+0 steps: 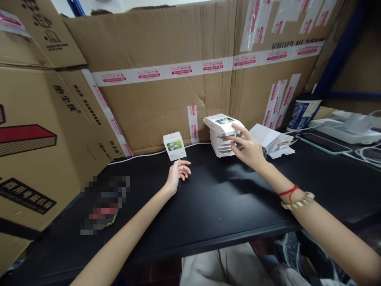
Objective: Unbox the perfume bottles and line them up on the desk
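Note:
My right hand (248, 150) is at a stack of white cartons (222, 145), palm down with its fingers apart. One fingertip rests on the near right corner of the top white carton (223, 123), which bears a green and white picture; other fingers are at the stack's right side. That top carton sits slightly tilted and sticks out past those below. My left hand (177, 174) lies on the black table with fingers loosely bent and apart, holding nothing. Just beyond it, a white card carton (174, 146) with a green flower picture leans against the cardboard wall.
More white folded cartons (272, 139) lie right of the stack. A blue patterned cup (303, 111), a phone (323, 143) and white cables (369, 153) are farther right. Cardboard (154, 103) walls the back and left. A blurred dark item (104, 204) lies left on the table (208, 214).

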Available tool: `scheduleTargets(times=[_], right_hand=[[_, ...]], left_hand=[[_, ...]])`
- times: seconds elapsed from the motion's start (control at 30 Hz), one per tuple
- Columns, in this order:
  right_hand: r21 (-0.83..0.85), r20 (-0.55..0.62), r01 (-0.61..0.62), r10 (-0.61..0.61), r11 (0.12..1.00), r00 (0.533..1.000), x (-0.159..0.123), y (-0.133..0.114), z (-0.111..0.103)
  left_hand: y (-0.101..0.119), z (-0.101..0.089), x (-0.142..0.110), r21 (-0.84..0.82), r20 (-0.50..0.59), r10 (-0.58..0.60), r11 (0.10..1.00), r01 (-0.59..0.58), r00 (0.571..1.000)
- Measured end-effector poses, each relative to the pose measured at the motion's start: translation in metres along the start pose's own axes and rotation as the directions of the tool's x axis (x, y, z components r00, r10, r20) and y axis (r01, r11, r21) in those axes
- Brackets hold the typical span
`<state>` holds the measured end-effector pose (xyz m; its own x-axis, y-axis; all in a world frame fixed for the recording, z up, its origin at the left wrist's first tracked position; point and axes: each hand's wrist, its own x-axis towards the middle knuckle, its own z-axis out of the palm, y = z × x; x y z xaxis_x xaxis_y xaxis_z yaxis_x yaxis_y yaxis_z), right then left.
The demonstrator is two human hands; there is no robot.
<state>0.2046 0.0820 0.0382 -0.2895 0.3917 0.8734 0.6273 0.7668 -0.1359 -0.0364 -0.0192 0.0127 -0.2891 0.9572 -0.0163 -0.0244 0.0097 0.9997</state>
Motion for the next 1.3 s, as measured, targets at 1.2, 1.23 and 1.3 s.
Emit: scheduleTargets(times=[1.2,1.23,1.3], right_hand=[[0.19,0.115,0.095,-0.119,0.977,0.986,-0.002,-0.012,0.005],[0.204,0.108,0.092,-0.116,0.975,0.987,-0.002,-0.012,0.005],[0.229,0.09,0.09,-0.113,0.969,0.99,-0.001,-0.011,0.005]], left_hand=[[-0.001,0.001,0.0,0.022,0.023,0.011,1.0,-0.011,1.0],[-0.001,0.001,0.0,0.026,0.022,0.012,1.0,-0.012,1.0],[-0.001,0.001,0.0,0.031,0.022,0.014,0.999,-0.015,1.0]])
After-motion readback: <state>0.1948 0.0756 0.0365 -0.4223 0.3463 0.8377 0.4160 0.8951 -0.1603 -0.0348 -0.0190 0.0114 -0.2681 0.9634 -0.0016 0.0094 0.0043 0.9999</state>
